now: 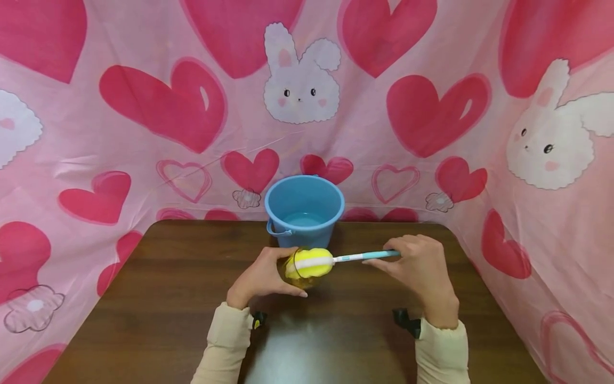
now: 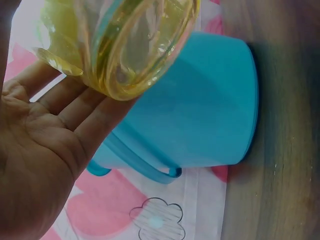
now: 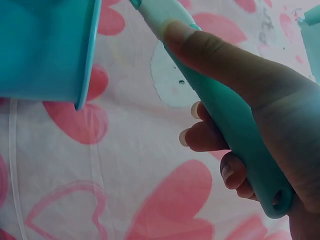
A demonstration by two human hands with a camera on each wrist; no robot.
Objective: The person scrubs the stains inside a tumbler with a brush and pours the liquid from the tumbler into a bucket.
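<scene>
My left hand (image 1: 264, 277) holds a clear amber glass (image 2: 135, 55), tipped on its side, between thumb and fingers. In the left wrist view the thick base of the glass shows above the fingers (image 2: 82, 107). My right hand (image 1: 417, 264) grips the teal and white handle (image 3: 230, 120) of a bottle brush, thumb laid along it. The brush's yellow and white sponge head (image 1: 314, 263) sits at the glass's mouth, partly inside; how deep it reaches I cannot tell. Both hands are above the table, in front of the bucket.
A blue bucket (image 1: 304, 229) stands at the table's back edge, with its handle hanging at the front left. Some water appears to lie in its bottom. Beneath is a dark brown wooden table (image 1: 192, 288). Pink cloth (image 1: 364, 122) with hearts and rabbits hangs behind and at both sides.
</scene>
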